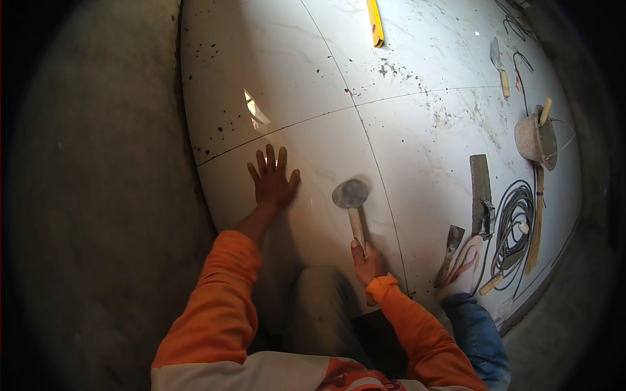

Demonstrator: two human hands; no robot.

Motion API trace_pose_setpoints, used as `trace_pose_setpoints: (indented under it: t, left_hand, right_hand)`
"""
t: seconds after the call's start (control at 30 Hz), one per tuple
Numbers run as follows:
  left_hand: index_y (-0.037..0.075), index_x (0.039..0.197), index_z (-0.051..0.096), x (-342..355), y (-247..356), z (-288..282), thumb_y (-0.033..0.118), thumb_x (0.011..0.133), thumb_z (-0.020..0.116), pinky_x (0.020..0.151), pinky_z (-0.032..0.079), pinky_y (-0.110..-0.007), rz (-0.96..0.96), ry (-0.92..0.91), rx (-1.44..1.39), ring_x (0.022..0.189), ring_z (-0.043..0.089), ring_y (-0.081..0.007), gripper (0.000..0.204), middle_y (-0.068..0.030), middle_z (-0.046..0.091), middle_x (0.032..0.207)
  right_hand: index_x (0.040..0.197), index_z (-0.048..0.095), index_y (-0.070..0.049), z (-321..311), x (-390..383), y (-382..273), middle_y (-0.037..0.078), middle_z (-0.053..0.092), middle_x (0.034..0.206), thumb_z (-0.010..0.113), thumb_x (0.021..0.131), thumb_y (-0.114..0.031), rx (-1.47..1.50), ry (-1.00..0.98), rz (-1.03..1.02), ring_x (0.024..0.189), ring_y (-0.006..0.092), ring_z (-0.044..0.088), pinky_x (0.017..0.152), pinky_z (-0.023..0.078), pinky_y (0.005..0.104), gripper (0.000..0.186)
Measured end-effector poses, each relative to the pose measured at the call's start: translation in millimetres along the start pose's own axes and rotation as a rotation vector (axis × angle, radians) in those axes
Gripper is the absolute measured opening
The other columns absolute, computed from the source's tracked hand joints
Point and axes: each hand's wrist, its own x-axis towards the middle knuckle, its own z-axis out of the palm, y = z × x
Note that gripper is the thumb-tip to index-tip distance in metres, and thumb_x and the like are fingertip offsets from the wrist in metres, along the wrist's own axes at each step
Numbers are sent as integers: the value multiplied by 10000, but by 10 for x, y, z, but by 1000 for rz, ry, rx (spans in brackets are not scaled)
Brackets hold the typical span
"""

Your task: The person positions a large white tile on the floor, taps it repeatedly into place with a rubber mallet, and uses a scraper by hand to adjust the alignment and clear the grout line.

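My left hand point(272, 181) lies on a large white marbled floor tile point(319, 146), its fingers spread and nothing in them. To its right, my right hand point(369, 264) is wrapped round the wooden handle of a mallet point(351, 193). The mallet's thick grey head points away from me, over the same tile near its right-hand joint. Whether the head touches the tile or hovers just above it, I cannot tell. Part of the handle is hidden by my fingers, and its end shows below my wrist.
A yellow spirit level point(375, 25) lies at the far side. Along the right are a trowel point(499, 68), a bucket point(536, 140), a notched-looking long grey trowel point(480, 189), a coiled black cable point(512, 215) and a brush broom point(536, 228). A sandalled foot point(463, 264) rests near them. Bare concrete point(98, 195) borders the left.
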Motion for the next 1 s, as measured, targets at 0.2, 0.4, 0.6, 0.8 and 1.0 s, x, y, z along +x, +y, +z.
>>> trace_pose_setpoints:
  t: [0.2, 0.4, 0.6, 0.8, 1.0]
  left_hand:
    - [126, 1479, 165, 51, 51, -21, 521, 884, 400, 1084, 7, -644, 29, 63, -18, 1415, 13, -407, 752, -175, 60, 1545]
    - [131, 1484, 141, -11, -134, -5, 514, 895, 373, 1082, -7, -647, 15, 39, -25, 1413, 7, -411, 740, -175, 43, 1546]
    - [133, 1487, 132, 37, 21, 7, 497, 905, 357, 1081, -7, -648, 36, 33, -62, 1411, 6, -414, 723, -177, 39, 1546]
    - [133, 1487, 131, 76, 75, -20, 493, 910, 348, 1082, -9, -645, 36, 26, -44, 1412, 1, -416, 713, -179, 36, 1546]
    - [140, 1486, 133, 30, -58, 4, 484, 910, 356, 1081, -1, -648, 10, 36, -26, 1414, 8, -408, 708, -164, 40, 1549]
  right_hand:
    - [776, 545, 14, 230, 25, 92, 156, 553, 644, 456, 930, -485, 320, 139, -485, 579, 301, 555, 586, 436, 391, 530]
    - [699, 507, -27, 57, 85, -316, 69, 516, 576, 437, 918, -546, 229, 50, -298, 524, 151, 513, 494, 389, 321, 568]
    - [630, 408, -66, 189, 459, 94, -12, 395, 535, 365, 876, -700, 406, -84, 208, 463, 93, 433, 431, 360, 263, 682]
    - [697, 498, -21, 319, 375, 227, 104, 513, 604, 411, 925, -570, 285, 302, -372, 589, 188, 567, 539, 432, 308, 600]
    - [841, 570, 27, 343, 96, -232, 203, 587, 653, 467, 929, -429, 184, 174, -375, 593, 376, 588, 583, 457, 447, 475]
